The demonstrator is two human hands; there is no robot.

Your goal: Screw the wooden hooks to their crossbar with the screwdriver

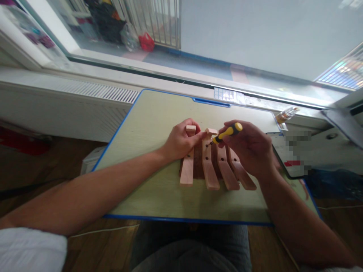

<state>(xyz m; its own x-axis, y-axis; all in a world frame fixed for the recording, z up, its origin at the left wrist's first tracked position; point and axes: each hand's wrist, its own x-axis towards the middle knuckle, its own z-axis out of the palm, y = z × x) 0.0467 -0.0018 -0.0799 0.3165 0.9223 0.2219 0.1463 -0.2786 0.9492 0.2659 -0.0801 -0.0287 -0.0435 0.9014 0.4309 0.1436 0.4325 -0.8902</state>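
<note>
My right hand (252,145) is closed round a yellow and black screwdriver (228,132), which slants down to the left. Its tip is at a dark hole in the second of several bent, pale wooden slats (211,177). These slats stand side by side across a reddish-brown wooden base (200,166), mostly hidden beneath them. My left hand (183,139) grips the leftmost slat (187,172) near its far end, its thumb reaching to the top of the second slat. The far ends of the right slats are hidden behind my right hand.
The small table (147,189) has a blue edge. A tablet or phone (279,151) lies at its right side, near a clear packet (286,115) at the far right corner. Beyond the table are a radiator (70,102) and a window sill (170,77).
</note>
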